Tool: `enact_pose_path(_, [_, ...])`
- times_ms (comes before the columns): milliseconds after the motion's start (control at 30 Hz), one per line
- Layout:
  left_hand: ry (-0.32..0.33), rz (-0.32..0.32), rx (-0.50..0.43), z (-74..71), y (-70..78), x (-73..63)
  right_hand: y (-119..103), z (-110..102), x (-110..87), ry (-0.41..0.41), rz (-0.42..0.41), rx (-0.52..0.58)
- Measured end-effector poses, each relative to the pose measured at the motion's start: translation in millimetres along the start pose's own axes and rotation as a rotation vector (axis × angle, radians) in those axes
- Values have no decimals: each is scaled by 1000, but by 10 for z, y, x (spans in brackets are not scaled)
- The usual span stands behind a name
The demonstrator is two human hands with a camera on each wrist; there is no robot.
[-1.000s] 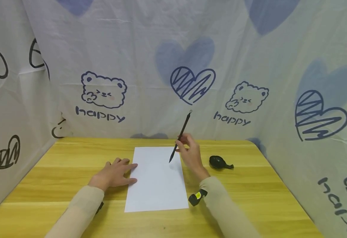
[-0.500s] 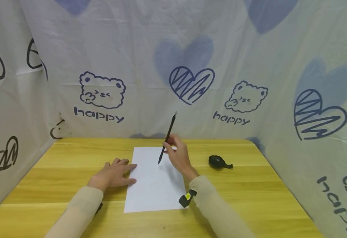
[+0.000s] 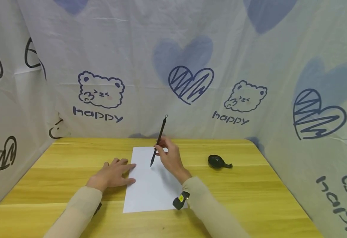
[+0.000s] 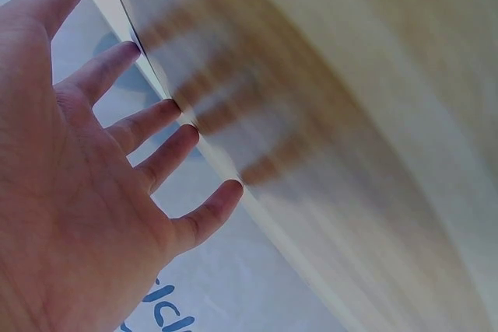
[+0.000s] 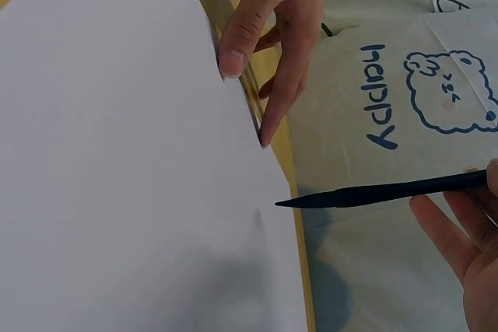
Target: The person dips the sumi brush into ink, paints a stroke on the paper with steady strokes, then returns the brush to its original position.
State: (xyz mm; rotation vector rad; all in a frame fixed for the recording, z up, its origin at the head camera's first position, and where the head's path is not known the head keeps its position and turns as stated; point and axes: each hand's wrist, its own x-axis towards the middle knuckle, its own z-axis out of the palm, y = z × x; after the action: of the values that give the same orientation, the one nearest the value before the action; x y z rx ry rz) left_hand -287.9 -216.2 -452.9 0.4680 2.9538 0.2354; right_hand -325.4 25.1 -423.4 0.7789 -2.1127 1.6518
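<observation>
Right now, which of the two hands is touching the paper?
The left hand, with thumb and one finger on the paper at its left edge; the right hand is above it, pinching the brush.

A paper sheet lies on the desk, near its middle. The left grip rests at the sheet's left edge, thumb and forefinger on its border. Over the sheet's far right part is the right grip, the brush tilted in it, tip down, top leaning right. Farther right, a small object lies on the desk. A curtain hangs behind and along both sides.
</observation>
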Motion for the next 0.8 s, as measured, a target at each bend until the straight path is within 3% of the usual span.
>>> enact_pose_path(267, [11,3,10,-4,-6,0,-2,105,28,-6,-12,74])
enact_pose_path(800, [6,14,-5,-32,13,-16,-23,218,-19,-49,10,23])
